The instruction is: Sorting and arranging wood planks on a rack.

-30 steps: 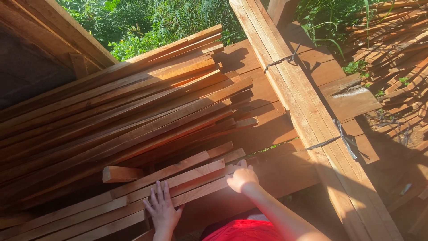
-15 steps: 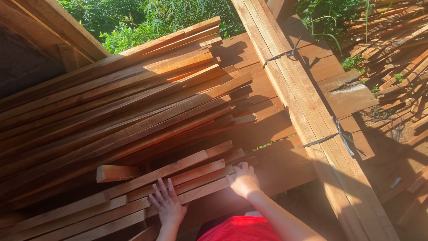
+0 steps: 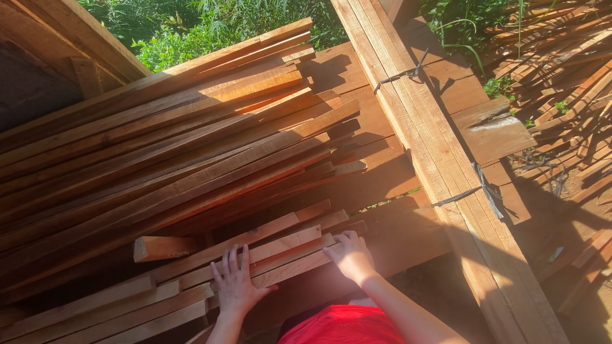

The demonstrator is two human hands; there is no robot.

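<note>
I see my left hand point(image 3: 236, 283) lying flat, fingers spread, on the short wooden slats point(image 3: 255, 255) — the low stack just below the long slat pile point(image 3: 159, 153). My right hand point(image 3: 350, 255) rests palm-down at the slats' right ends, fingers loosely together — gripping nothing. The strapped timber bundle point(image 3: 433, 153) runs to the right of the pile.

— What are the hands doing?
— The left hand point(image 3: 237, 285) is lying flat, fingers spread, palm down. The right hand point(image 3: 351, 255) is reaching further forward, fingers curled downward, forearm angling in from the lower right.
</note>
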